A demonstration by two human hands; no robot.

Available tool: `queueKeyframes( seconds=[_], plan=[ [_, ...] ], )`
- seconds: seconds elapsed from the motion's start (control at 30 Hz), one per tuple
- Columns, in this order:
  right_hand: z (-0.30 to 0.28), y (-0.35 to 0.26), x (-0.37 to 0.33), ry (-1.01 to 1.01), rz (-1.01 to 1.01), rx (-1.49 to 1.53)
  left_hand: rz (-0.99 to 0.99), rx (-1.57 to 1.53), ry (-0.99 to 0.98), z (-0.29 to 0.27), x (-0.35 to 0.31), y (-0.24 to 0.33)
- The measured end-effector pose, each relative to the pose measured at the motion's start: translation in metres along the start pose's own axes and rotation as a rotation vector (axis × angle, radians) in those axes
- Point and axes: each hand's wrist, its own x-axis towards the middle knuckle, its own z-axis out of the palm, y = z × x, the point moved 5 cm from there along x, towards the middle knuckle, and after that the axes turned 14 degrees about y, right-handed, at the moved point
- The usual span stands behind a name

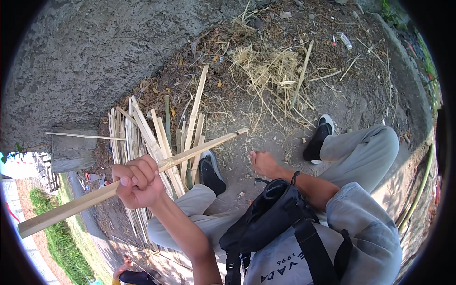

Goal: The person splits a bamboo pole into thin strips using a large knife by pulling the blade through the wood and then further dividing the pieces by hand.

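Note:
My left hand [137, 183] is wrapped around a long pale bamboo slat [204, 150]. The slat slants across from the lower left, its thick end, to a thin, darkened tip in front of my right hand [264, 164]. That hand is closed, thumb side toward the tip and a little apart from it. Whatever its fingers may hold is too small or hidden to make out. A pile of split bamboo slats [149, 130] lies on the ground beyond my left hand, beside my left shoe [211, 173].
Tangled bamboo shavings [266, 66] cover the ground ahead, with a loose strip [302, 75] on them. A rough concrete wall [99, 52] rises at the upper left. My black bag [261, 216] hangs at my waist. Another person [135, 277] shows at the bottom left.

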Motion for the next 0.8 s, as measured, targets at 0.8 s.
queueKeyframes(
  seconds=[0.8],
  plan=[
    [-0.010, 0.005, 0.009, -0.052, 0.020, 0.006, -0.007, -0.016, 0.059, -0.012, 0.002, 0.001]
  ],
)
